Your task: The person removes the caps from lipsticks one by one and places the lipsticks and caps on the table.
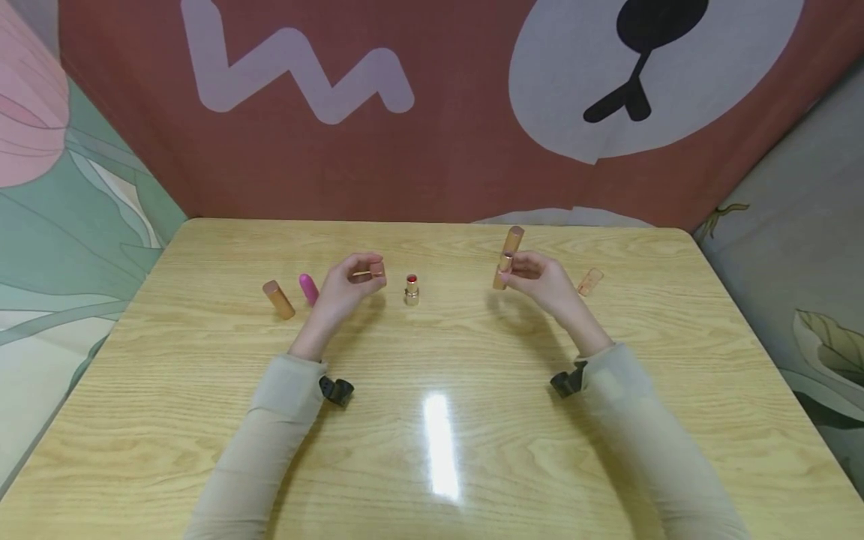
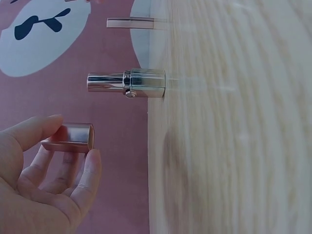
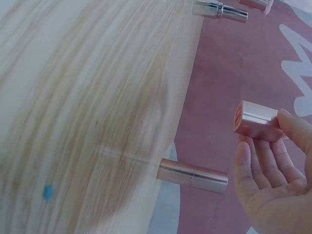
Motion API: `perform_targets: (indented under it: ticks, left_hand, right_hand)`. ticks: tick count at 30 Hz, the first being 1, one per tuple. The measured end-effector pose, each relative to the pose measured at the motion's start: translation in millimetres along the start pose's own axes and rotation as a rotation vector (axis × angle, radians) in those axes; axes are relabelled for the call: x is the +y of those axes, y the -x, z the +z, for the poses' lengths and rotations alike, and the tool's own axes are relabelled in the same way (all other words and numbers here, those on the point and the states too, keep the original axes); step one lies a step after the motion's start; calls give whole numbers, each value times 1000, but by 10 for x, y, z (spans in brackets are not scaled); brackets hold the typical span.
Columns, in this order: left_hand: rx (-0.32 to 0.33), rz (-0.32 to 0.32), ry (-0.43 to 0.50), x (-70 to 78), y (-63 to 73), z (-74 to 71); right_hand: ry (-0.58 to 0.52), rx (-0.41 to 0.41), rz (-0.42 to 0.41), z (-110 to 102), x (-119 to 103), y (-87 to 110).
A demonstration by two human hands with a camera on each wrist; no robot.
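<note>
My left hand [image 1: 351, 281] pinches a short rose-gold lipstick cap [image 2: 73, 137] between thumb and fingers, its hollow end facing down toward the table. In my right hand [image 1: 540, 281] is a rose-gold lipstick base [image 3: 258, 121], held above the table by thumb and fingertips; a reddish mark shows on its underside. Between the hands an uncapped lipstick [image 1: 412, 290] stands upright with its red tip showing. Just behind the right hand stands a tall rose-gold lipstick tube [image 1: 514, 238], partly hidden in the head view.
Left of the left hand are a copper-coloured tube [image 1: 279, 300] and a bright pink rounded tube [image 1: 308, 289], the latter partly covered by the hand. A small see-through pinkish piece [image 1: 590, 282] is right of the right hand. The wooden table [image 1: 378, 450] meets a patterned cloth at the back.
</note>
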State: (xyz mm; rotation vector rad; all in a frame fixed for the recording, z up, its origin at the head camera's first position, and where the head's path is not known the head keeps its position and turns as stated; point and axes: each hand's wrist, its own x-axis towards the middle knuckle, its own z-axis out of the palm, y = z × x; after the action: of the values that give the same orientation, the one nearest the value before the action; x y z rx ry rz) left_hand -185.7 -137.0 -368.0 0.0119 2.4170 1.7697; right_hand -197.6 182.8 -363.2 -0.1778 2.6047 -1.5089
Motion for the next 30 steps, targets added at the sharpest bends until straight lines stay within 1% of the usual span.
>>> perform_targets:
  ticks: [6,14,21,30]
  left_hand:
    - [-3,-4,-12,-17,-9,-8]
    - [0,-13,-34,-35,-13,-6]
    - [3,-5,-46,-66,-20,-15]
    - [0,-9,-46,-76,-23,-9]
  right_hand:
    - [8,9,13,-59,23,12]
    - [9,51,-9,-157,99,39]
    - [11,46,26,-256,131,78]
    - [24,88,31,-345,233,81]
